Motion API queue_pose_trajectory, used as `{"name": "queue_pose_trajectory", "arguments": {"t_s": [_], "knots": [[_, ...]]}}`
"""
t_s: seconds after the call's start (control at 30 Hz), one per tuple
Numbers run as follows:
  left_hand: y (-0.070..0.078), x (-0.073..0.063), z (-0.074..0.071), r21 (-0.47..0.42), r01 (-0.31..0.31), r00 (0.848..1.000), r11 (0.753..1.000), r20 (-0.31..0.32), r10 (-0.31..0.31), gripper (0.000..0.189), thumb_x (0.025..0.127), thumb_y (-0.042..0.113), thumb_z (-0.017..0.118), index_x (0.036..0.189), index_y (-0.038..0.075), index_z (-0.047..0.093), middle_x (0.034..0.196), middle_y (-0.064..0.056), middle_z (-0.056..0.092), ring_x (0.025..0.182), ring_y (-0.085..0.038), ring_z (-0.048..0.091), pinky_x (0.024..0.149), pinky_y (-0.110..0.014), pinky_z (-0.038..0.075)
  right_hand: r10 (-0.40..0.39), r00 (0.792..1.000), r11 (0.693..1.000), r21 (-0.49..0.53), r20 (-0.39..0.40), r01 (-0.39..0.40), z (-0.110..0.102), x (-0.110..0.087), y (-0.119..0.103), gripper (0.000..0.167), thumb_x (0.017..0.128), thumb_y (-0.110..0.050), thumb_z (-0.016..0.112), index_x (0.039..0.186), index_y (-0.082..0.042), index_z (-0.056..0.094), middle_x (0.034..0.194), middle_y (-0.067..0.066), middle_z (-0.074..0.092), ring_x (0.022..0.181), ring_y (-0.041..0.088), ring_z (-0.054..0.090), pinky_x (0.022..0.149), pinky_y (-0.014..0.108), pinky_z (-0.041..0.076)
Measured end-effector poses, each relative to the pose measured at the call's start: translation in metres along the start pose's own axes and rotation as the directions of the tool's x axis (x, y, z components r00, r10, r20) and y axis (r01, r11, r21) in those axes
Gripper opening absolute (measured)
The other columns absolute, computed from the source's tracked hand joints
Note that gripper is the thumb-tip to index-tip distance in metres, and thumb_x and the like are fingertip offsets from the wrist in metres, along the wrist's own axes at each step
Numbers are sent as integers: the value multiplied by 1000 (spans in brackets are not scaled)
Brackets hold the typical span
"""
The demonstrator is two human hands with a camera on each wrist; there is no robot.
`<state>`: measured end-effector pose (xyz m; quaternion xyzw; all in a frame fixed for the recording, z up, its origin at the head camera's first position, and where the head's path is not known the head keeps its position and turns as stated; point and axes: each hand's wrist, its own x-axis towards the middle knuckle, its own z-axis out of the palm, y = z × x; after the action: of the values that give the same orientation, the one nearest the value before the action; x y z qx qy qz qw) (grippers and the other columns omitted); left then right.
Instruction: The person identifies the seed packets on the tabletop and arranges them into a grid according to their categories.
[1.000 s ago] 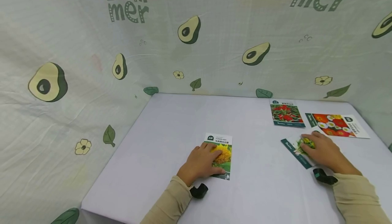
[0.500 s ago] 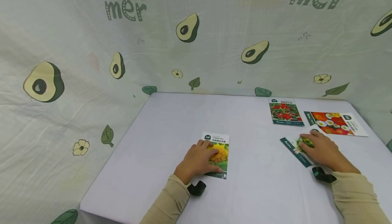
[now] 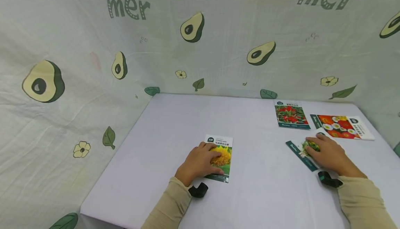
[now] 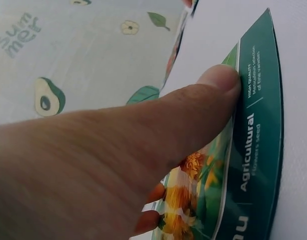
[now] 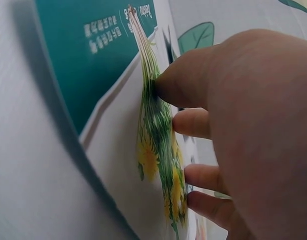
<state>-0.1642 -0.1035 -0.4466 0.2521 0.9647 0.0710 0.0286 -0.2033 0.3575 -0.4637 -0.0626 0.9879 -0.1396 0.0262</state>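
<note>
In the head view my left hand (image 3: 200, 161) rests on a flower seed packet (image 3: 225, 169) with a yellow sunflower picture, near the table's middle. Its thumb (image 4: 221, 82) touches the packet's green lower band in the left wrist view, and other fingertips lie on the picture. On the right, my right hand (image 3: 328, 154) lies over a slanted white seed packet (image 3: 301, 156) showing a yellow-flowered bunch of greens. The right wrist view has the thumb and several fingertips touching the printed bunch (image 5: 156, 115), fingers slightly bent. Each hand covers part of its packet.
Two more seed packets lie at the back right: one with red flowers (image 3: 292, 115), one sideways with orange and white flowers (image 3: 342, 126), close beyond the right hand. A white-covered table (image 3: 175, 117) meets an avocado-print cloth (image 3: 225, 31) at its back and left.
The left hand and the sunflower packet under it have shifted slightly left. My right hand stays on its packet, and the head view has moved a little.
</note>
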Motion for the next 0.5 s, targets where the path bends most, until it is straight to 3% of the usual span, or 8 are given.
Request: {"name": "queue_pose_trajectory", "arguments": {"t_s": [0.23, 0.5], "knots": [[0, 0, -2, 3, 3, 1000, 1000, 28, -4, 64, 83, 64, 71, 137, 30, 64, 150, 1, 47, 130, -22, 44, 101, -40, 45, -5, 1000, 1000, -9, -18, 5, 4, 1, 2, 55, 98, -33, 58, 134, 8, 53, 136, 47, 32, 118, 69, 32, 90, 82, 28], [1, -1, -2, 14, 10, 1000, 1000, -7, -10, 61, 82, 64, 72, 133, 31, 68, 145, 1, 52, 122, -22, 48, 93, -39, 48, -12, 1000, 1000, -19, -27, 12, 3, 0, 1, 54, 98, -31, 59, 134, 8, 53, 135, 47, 33, 118, 68, 33, 91, 81, 29]]}}
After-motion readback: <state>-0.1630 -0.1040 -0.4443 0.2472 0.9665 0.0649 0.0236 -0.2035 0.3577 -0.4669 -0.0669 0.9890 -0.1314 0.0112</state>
